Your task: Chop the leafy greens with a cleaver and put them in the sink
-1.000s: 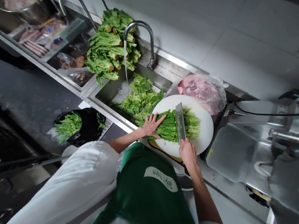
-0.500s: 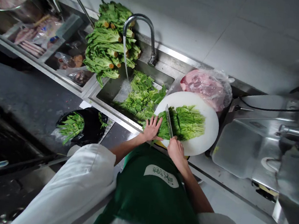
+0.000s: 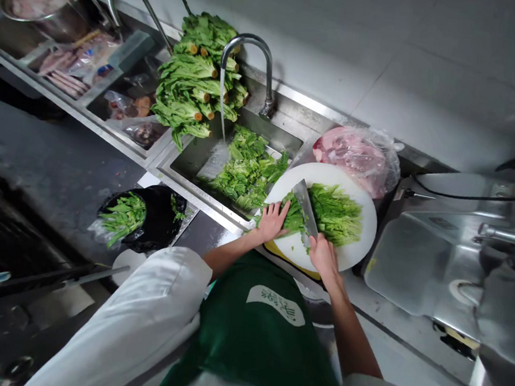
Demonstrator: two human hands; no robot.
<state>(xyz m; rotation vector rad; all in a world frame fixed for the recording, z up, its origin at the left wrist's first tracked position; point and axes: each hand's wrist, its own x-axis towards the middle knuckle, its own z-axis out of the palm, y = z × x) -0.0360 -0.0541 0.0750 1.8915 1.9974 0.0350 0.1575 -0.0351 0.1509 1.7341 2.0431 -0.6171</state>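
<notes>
Knife (image 3: 306,206) shifted right, far board edge (image 3: 335,174) bare

From my remote seat, I make out the knife (image 3: 306,208) as smooth metal with a dull sheen. The cutting board (image 3: 334,176) looks to me like matt, smooth plastic, and the cut greens (image 3: 334,215) on it are rough and crinkled. I read the sink (image 3: 205,194) as wet, satin-bright steel and the faucet (image 3: 252,39) above it as polished, mirror-like metal. The clear bag (image 3: 386,155) is thin, wrinkled, glossy plastic; the black bag (image 3: 160,222) shines softly, plastic too. I see matt cloth in the apron (image 3: 261,350), lightly creased woven fabric in the white sleeve (image 3: 150,299), and a smooth, faintly reflective wall (image 3: 333,33).
</notes>
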